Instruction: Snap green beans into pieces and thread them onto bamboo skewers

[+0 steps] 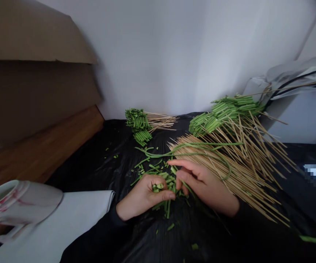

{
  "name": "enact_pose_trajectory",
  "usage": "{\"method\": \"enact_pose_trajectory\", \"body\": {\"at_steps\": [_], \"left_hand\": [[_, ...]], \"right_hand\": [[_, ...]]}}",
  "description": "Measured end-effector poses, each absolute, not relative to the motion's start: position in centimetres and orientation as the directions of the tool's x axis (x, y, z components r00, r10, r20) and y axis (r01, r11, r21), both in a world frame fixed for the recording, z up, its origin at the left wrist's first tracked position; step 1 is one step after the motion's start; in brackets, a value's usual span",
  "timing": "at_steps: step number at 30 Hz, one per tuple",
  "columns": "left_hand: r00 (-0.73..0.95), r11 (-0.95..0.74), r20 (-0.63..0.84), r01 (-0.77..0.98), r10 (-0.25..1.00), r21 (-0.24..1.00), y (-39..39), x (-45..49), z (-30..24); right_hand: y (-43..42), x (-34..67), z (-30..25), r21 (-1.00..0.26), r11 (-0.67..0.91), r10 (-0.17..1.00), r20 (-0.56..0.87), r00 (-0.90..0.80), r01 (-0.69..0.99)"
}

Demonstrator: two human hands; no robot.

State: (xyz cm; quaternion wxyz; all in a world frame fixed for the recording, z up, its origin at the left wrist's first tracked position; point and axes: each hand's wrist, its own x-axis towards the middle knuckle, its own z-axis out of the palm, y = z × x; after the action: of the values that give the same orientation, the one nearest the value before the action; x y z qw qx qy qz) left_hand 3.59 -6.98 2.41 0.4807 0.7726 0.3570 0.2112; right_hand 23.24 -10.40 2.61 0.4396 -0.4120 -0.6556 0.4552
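Note:
My left hand [144, 195] is curled round a small bunch of cut green stalk pieces [158, 187], ends pointing up. My right hand [198, 180] sits just to its right, fingers pinched on another green piece [173, 170] close to the bunch. Loose cut pieces [153, 170] lie on the black plastic sheet [114, 160] around both hands. A long uncut green stalk [201, 146] curves over the pile of bamboo skewers [245, 164] behind my right hand.
Two heaps of stalk pieces threaded on skewers lie at the back: one [140, 126] centre-left, a bigger one [223, 111] right. A cardboard box [31, 69] stands left, a white plastic bag [18, 204] and white sheet [72, 219] near left.

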Motion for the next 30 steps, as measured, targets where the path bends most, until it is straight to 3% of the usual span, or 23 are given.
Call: {"method": "enact_pose_trajectory", "body": {"at_steps": [4,11,14,17,21,25,30], "left_hand": [[0.597,-0.157,-0.047,0.285,0.8,0.945,-6.9,3.6,2.4],[0.497,-0.196,0.066,0.214,0.865,0.957,-6.9,3.3,3.0],[0.358,-0.134,0.057,0.194,0.932,0.972,-6.3,2.9,2.9],[0.192,-0.156,0.114,0.218,0.975,0.963,-5.5,2.5,2.7],[0.123,-0.344,0.321,0.339,0.939,0.876,-5.5,2.5,2.7],[0.332,-0.523,0.415,0.383,0.847,0.762,-6.5,2.9,2.4],[0.473,-0.594,0.389,0.437,0.791,0.676,-6.9,3.1,1.5]], "right_hand": [[-10.6,22.7,1.9,-0.975,0.184,0.928,0.132,-0.349,0.123],[-10.7,22.5,1.5,-0.989,0.109,0.905,0.057,-0.422,0.101],[-10.4,23.0,1.3,-0.957,0.195,0.935,0.116,-0.336,0.213],[-10.1,23.6,1.0,-0.763,0.375,0.927,0.306,-0.216,0.526],[-10.2,23.7,0.8,-0.38,0.448,0.85,0.461,-0.254,0.809],[-10.7,23.2,1.2,-0.08,0.477,0.777,0.503,-0.378,0.875],[-11.3,22.5,1.5,0.123,0.557,0.65,0.551,-0.523,0.821]]}}
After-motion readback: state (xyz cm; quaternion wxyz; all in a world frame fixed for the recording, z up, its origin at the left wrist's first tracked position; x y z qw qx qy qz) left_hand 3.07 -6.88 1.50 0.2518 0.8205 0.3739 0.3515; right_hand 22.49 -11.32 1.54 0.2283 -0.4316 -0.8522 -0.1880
